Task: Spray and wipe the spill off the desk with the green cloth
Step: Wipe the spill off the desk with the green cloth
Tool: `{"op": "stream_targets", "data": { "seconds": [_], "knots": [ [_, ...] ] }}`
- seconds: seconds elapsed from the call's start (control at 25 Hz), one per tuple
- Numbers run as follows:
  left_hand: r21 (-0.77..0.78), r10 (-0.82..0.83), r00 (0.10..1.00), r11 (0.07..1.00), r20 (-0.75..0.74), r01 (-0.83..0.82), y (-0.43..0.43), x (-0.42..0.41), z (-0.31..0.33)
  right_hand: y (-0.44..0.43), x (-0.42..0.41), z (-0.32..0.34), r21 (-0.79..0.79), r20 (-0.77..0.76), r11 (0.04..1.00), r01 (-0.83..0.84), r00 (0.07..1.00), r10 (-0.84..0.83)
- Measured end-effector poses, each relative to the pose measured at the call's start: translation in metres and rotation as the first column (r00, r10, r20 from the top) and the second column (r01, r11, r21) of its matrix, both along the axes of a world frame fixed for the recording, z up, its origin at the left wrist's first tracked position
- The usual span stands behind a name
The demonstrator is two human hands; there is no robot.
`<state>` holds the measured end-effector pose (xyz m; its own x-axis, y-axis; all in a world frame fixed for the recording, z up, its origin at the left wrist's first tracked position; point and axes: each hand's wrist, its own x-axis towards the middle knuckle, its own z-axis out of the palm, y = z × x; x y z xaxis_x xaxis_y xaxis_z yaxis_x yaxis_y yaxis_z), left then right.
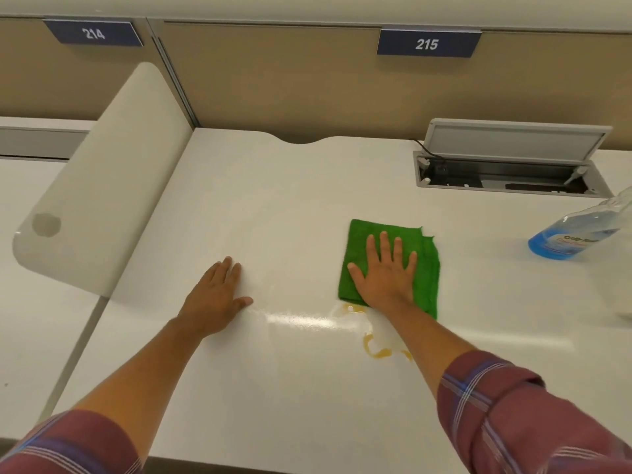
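White and glossy, the bench (pixel 273 217) ran from the near edge toward beige partition panels at the far side. Nearest on it, an amber spill (pixel 376 350) lay as a broken ring beside the right forearm, with a smaller streak just at the near edge of the green cloth (pixel 355 254). The wiping seemed barely begun: most of the residue was left, and whether spray had gone on could not be told, though the sheen nearby hinted at wetness. Farther in, the right hand (pixel 386 271) lay fully open, palm pressed flat on the folded cloth, fingers spread, gripping nothing. The left hand (pixel 215 292) rested open and flat on bare surface, well apart. Far right lay a spray bottle (pixel 578 234) of blue liquid, near an open cable hatch (pixel 509 165).
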<state>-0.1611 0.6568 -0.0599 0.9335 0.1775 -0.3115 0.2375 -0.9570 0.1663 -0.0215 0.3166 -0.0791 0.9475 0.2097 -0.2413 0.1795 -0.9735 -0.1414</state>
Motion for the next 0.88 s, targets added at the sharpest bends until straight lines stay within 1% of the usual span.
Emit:
{"op": "stream_targets", "data": {
  "seconds": [0.12, 0.2, 0.28, 0.36, 0.52, 0.64, 0.76, 0.88],
  "knots": [
    [0.016, -0.014, 1.0, 1.0, 0.0, 0.014, 0.002, -0.001, -0.002, 0.028, -0.041, 0.003, -0.001, -0.003, 0.992, -0.126, 0.992, 0.126],
    [0.016, -0.021, 1.0, 1.0, -0.003, 0.021, 0.003, -0.002, -0.003, 0.022, -0.077, 0.001, -0.004, 0.023, 0.982, -0.188, 0.982, 0.188],
    [0.027, -0.026, 0.999, 0.999, -0.026, 0.027, 0.004, 0.002, -0.002, -0.001, -0.106, -0.003, 0.0, 0.061, 0.979, -0.203, 0.977, 0.203],
    [0.041, -0.026, 0.999, 0.999, -0.047, 0.028, 0.004, 0.005, -0.002, -0.029, -0.117, -0.006, -0.004, 0.078, 0.989, -0.149, 0.986, 0.149],
    [0.04, -0.018, 0.998, 0.999, -0.063, 0.02, 0.004, 0.007, 0.001, -0.063, -0.084, -0.004, -0.061, 0.047, 0.998, 0.029, 0.999, -0.026],
    [0.044, -0.02, 0.998, 0.999, -0.063, 0.022, 0.003, 0.007, 0.002, -0.058, -0.046, 0.0, -0.08, 0.033, 0.993, 0.086, 0.996, -0.084],
    [0.051, -0.036, 0.998, 0.998, -0.051, 0.038, 0.002, 0.007, 0.002, -0.023, -0.029, 0.001, -0.058, 0.03, 0.997, 0.049, 0.998, -0.047],
    [0.043, -0.033, 0.998, 0.998, -0.061, 0.035, 0.003, 0.007, 0.003, 0.028, -0.045, 0.002, -0.028, 0.025, 0.996, -0.083, 0.996, 0.083]
  ]
}}
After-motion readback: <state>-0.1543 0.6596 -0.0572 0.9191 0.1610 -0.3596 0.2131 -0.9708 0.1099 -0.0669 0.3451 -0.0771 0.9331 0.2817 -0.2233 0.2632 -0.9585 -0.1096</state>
